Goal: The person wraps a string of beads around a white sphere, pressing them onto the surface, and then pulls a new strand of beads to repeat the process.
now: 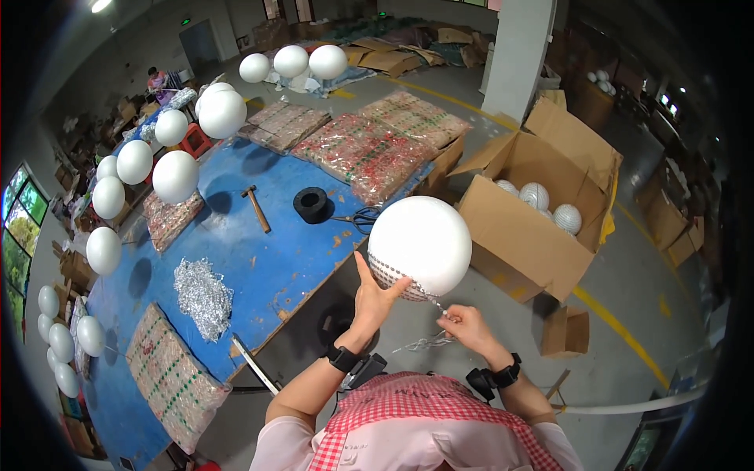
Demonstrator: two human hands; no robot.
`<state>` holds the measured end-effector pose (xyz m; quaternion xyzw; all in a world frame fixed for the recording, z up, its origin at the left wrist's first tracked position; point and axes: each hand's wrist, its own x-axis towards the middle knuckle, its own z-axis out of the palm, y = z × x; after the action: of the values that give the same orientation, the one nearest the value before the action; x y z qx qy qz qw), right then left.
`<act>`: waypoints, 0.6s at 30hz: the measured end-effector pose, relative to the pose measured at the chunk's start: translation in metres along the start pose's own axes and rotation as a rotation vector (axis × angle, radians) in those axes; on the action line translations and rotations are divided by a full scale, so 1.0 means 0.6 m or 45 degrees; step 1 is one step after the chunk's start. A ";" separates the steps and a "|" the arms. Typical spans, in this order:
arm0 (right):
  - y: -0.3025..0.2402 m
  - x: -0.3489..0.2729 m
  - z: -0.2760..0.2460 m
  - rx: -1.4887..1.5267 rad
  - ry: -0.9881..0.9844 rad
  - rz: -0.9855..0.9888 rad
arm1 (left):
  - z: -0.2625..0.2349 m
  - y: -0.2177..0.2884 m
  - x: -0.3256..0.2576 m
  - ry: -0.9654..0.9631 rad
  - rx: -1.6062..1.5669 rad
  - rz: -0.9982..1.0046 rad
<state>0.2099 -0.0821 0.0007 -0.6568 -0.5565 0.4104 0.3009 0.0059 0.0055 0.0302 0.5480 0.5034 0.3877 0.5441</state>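
Head view: the left hand (pixel 375 294) is cupping a large white foam ball (pixel 420 245) from below, fingers spread open against its underside, just past the blue table (pixel 259 259) edge. The right hand (pixel 470 327) is pinching a silver bead strand (pixel 424 342) with closed fingertips, the strand running up onto the ball's lower band. An open cardboard box (pixel 522 235) is sitting just beside the ball.
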 end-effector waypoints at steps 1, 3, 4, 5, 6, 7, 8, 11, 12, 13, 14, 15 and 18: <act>0.009 -0.002 -0.013 -0.200 -0.087 0.124 | 0.000 -0.006 0.002 0.013 -0.046 0.002; 0.017 -0.009 -0.033 -0.110 -0.009 0.121 | 0.003 -0.018 0.006 0.081 0.059 0.113; 0.015 -0.013 -0.042 -0.093 0.033 0.213 | 0.005 -0.023 0.008 0.113 0.096 0.141; 0.011 -0.018 -0.050 0.340 0.039 0.147 | 0.005 -0.027 0.009 0.130 0.128 0.173; 0.005 -0.026 -0.058 0.547 0.004 0.009 | 0.006 -0.030 0.009 0.143 0.147 0.178; -0.002 -0.037 -0.068 0.752 -0.019 -0.056 | 0.006 -0.031 0.008 0.157 0.145 0.177; -0.010 -0.049 -0.077 0.972 -0.033 -0.137 | 0.007 -0.031 0.007 0.158 0.114 0.189; -0.033 -0.065 -0.079 0.845 0.139 -0.163 | 0.009 -0.023 0.003 0.168 0.037 0.215; -0.038 -0.066 -0.078 0.778 0.214 -0.172 | 0.009 -0.019 0.000 0.171 0.065 0.221; -0.042 -0.065 -0.075 0.757 0.255 -0.155 | 0.009 -0.016 -0.002 0.180 0.077 0.236; -0.045 -0.063 -0.072 0.734 0.295 -0.138 | 0.009 -0.013 -0.003 0.175 0.057 0.206; -0.047 -0.062 -0.071 0.702 0.336 -0.131 | 0.010 -0.011 -0.005 0.174 0.023 0.184; -0.048 -0.057 -0.069 0.705 0.379 -0.038 | 0.009 -0.009 -0.006 0.187 0.043 0.185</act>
<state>0.2305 -0.1072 0.0518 -0.5943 -0.3830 0.4414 0.5525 0.0098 0.0007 0.0246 0.5623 0.5072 0.4568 0.4668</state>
